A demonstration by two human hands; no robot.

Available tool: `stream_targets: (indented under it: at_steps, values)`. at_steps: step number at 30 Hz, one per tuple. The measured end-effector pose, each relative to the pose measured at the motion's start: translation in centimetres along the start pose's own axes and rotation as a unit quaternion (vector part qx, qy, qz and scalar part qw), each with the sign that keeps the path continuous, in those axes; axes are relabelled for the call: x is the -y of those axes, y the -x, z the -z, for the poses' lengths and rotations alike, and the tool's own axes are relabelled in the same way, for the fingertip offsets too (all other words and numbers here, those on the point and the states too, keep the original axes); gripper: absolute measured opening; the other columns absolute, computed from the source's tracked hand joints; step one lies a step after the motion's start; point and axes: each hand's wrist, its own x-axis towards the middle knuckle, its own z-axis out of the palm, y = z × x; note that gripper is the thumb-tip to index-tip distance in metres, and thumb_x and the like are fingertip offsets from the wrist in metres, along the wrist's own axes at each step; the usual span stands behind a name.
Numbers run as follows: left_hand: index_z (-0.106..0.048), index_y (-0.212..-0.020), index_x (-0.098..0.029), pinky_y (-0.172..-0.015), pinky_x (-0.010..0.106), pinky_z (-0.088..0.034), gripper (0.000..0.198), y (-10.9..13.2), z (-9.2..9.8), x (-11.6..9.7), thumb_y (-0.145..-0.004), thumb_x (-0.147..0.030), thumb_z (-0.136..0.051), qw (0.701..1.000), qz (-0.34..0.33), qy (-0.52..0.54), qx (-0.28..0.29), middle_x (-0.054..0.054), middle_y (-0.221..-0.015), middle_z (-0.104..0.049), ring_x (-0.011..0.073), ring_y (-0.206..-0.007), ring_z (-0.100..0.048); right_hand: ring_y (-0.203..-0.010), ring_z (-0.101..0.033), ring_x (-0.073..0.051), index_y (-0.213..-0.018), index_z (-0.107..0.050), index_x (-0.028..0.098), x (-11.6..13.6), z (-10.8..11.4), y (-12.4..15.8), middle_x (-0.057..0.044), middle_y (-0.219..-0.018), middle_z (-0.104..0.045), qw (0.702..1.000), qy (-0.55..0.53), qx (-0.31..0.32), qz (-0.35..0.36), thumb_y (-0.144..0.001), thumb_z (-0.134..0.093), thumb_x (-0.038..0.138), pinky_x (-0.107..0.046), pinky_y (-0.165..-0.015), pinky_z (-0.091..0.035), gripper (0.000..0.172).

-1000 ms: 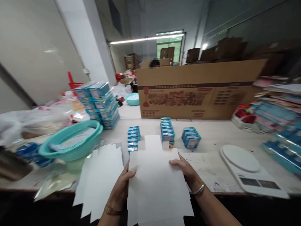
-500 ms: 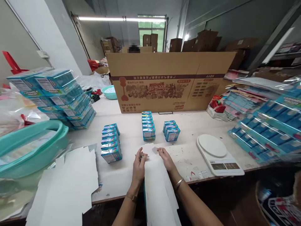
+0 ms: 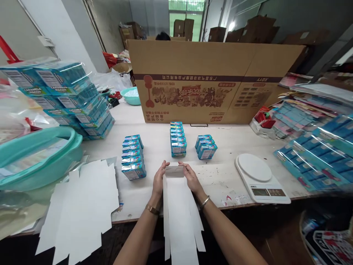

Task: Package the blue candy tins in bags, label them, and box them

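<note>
A long white card blank [image 3: 180, 213] stretches from the table edge toward me, its far end folded upright and its long sides partly raised. My left hand [image 3: 159, 179] is closed on the far left corner. At the far right corner, my right hand [image 3: 192, 179] pinches the card. Just beyond the folded end stands a row of small blue boxes [image 3: 178, 141]. Another row of blue boxes [image 3: 134, 158] is to the left, and a shorter group [image 3: 206, 147] is to the right.
Flat white blanks [image 3: 82, 206] lie at the left beside teal basins [image 3: 41, 162]. Wrapped blue packs [image 3: 66, 92] are stacked behind them. A white scale [image 3: 261, 178] and more wrapped packs [image 3: 325, 154] are at right. A large carton [image 3: 198, 81] stands at the back.
Both hands have moved to the corners of the blank's far end, which now stands folded up. The long sides are raised more, and the camera view has shifted.
</note>
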Motion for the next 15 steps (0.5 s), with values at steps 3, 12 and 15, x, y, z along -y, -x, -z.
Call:
stream_targets:
  at_steps: [3, 12, 15]
  values:
    - [-0.068, -0.084, -0.016, -0.107, 0.042, -0.04, 0.031, -0.4, 0.2, 0.2, -0.077, -0.041, -0.051, 1.0, -0.004, 0.002, -0.001, 0.014, -0.12, -0.071, 0.0299, -0.129, -0.053, -0.118, -0.056, -0.024, -0.108, -0.059, 0.023, -0.3, -1.1, -0.1, -0.009, -0.122, -0.064, 0.999, 0.013, -0.038, 0.026, -0.088, -0.049, 0.064, -0.038, -0.102, -0.042, 0.047]
    - [-0.073, -0.094, -0.019, -0.111, 0.04, -0.033, 0.026, -0.8, -0.5, 0.4, -0.075, -0.031, -0.06, 1.0, 0.001, -0.032, -0.001, 0.009, -0.12, -0.071, 0.028, -0.135, -0.047, -0.122, -0.056, -0.024, -0.088, -0.055, 0.023, -0.3, -0.1, -1.7, -0.01, -0.127, -0.065, 0.989, 0.124, 0.072, 0.032, -0.092, -0.039, 0.06, -0.038, -0.104, -0.038, 0.041]
    - [-0.074, -0.096, -0.02, -0.115, 0.04, -0.028, 0.03, -1.1, -0.4, 0.8, -0.071, -0.02, -0.057, 1.0, 0.008, -0.03, 0.005, 0.009, -0.127, -0.068, 0.0269, -0.142, -0.038, -0.114, -0.06, -0.023, -0.091, -0.055, 0.021, 0.4, 0.6, -2.6, -0.008, -0.119, -0.067, 0.976, 0.19, 0.103, 0.028, -0.095, -0.036, 0.048, -0.037, -0.099, -0.043, 0.033]
